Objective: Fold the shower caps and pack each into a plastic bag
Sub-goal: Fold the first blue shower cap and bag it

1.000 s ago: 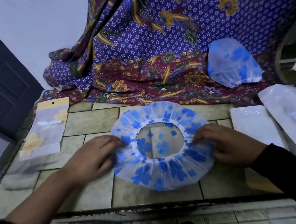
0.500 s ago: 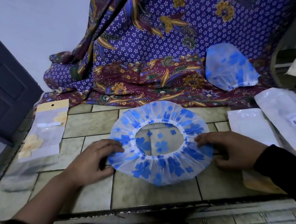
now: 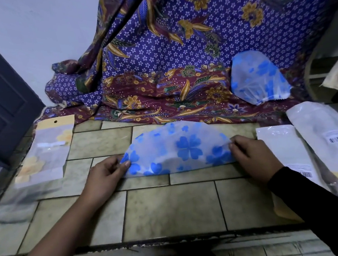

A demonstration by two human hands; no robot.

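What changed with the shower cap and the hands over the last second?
The shower cap, earlier an open ring, is now folded into a half-moon, near half over far half. The left hand and right hand pinch its two ends. The second cap, cloth and plastic bags stayed put.

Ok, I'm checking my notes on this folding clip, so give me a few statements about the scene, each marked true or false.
1. The shower cap on the tiles is folded into a half circle. True.
2. Only the left hand holds it. False: the right hand pinches the other end too.
3. A second shower cap lies on the patterned cloth. True.
4. The flowers on the folded cap are yellow. False: they are blue.
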